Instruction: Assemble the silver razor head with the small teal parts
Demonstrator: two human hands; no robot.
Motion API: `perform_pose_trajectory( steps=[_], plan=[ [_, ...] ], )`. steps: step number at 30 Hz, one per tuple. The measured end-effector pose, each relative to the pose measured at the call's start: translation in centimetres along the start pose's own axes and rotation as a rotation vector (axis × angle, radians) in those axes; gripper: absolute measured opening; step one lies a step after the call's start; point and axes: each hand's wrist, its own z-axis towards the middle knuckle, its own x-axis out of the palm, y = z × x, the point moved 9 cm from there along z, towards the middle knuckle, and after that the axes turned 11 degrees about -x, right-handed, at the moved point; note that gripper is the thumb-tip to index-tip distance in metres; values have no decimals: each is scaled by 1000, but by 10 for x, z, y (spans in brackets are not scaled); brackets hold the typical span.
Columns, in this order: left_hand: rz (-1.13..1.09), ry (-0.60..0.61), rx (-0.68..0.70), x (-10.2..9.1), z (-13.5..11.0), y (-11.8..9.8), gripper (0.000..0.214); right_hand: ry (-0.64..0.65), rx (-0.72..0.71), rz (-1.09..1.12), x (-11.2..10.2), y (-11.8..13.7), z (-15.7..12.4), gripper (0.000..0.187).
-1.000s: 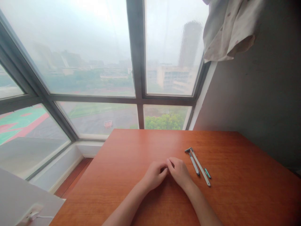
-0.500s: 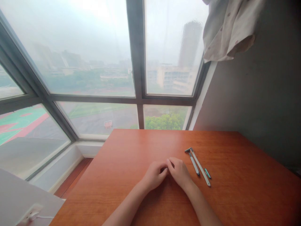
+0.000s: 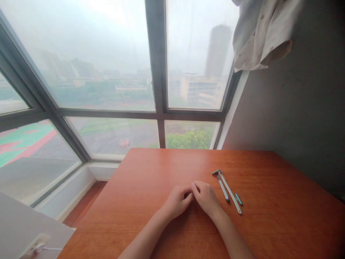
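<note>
My left hand (image 3: pixel 178 198) and my right hand (image 3: pixel 206 197) rest on the wooden table (image 3: pixel 151 169), close together with their fingertips touching. Both are loosely closed, fingers curled inward, and no object shows in either. To the right of my right hand lies a razor (image 3: pixel 223 188) with a grey handle, its dark head at the far end. A longer, slim pale-grey stick (image 3: pixel 231 194) lies alongside it, its far end against the razor head; I cannot tell its kind. Beside the stick is a small green and dark piece (image 3: pixel 238 199), perhaps a blade cartridge.
Large windows with a dark frame (image 3: pixel 160 72) stand beyond the table's far edge. A grey wall (image 3: pixel 275 111) rises on the right, with a light buttoned garment (image 3: pixel 261 36) hanging in front. At lower left, a socket (image 3: pixel 35 246) holds a plugged-in white cable.
</note>
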Motion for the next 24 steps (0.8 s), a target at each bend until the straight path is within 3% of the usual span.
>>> perform_pose_trajectory(
  steps=[24],
  plan=[
    [-23, 6, -5, 0, 0, 0, 24, 0, 10, 3, -2, 1, 0, 35]
  ],
)
